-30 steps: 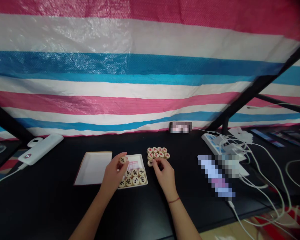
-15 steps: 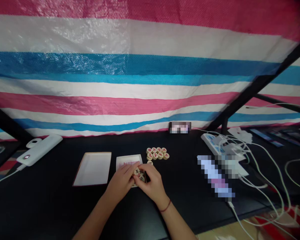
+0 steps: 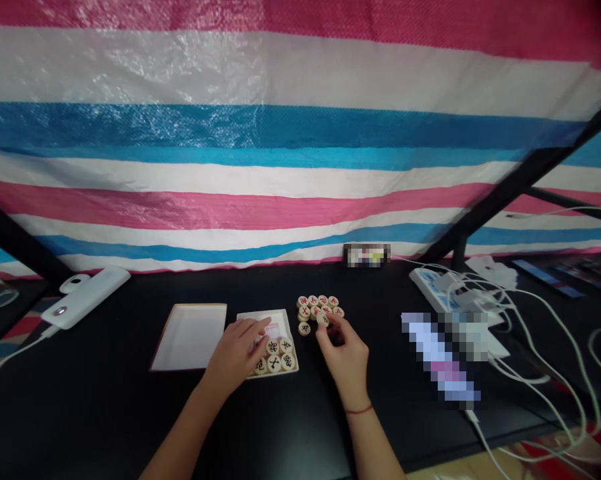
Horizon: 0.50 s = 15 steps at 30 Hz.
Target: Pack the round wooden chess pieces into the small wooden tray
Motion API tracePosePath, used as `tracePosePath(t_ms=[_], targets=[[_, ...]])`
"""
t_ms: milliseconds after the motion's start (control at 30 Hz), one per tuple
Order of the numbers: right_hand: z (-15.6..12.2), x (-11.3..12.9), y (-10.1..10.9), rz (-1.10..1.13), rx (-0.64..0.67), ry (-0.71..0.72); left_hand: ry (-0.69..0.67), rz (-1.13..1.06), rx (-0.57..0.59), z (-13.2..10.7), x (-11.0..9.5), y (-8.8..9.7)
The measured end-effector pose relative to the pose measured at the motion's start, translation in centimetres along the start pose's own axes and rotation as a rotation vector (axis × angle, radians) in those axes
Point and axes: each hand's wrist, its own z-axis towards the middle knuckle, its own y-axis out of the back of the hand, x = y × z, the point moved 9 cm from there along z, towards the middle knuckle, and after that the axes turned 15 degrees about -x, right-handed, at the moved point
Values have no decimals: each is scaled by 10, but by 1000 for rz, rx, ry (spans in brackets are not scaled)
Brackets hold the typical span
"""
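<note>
The left hand point(image 3: 235, 353) lies open and flat, fingers stretched out over the far-left part of a shallow white tray point(image 3: 286, 315), with the fingertips above a pink-printed paper point(image 3: 274, 331). Just below those fingers, black-marked xiangqi pieces point(image 3: 275, 355) sit packed in the tray's near half. The right hand point(image 3: 345, 353) is curled, thumb and forefinger pinching a round wooden piece point(image 3: 323, 319) at the near edge of a cluster of red-marked xiangqi pieces point(image 3: 317, 308). That cluster lies directly on the black desk point(image 3: 105, 360), just to the right of the tray, with one separate piece point(image 3: 304, 328) beside it. A thin red cord point(image 3: 359, 410) circles the right wrist.

Left of the tray, and nearly touching it, is a second white tray point(image 3: 187, 337). A white power bank point(image 3: 87, 298) lies near the desk's left edge with a cable attached. To the right are a power strip point(image 3: 430, 287), tangled white cables point(image 3: 540, 333) and a pixelated object point(image 3: 437, 357). A striped pink, white and blue tarp point(image 3: 280, 153) hangs behind the far edge of the desk.
</note>
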Motion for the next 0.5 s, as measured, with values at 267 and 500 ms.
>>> tracePosePath(t_ms=[267, 500], targets=[[-14, 7, -23, -96, 228, 64, 100, -22, 61, -1, 12, -1], [-19, 12, -30, -81, 279, 124, 126, -41, 105, -1, 9, -3]])
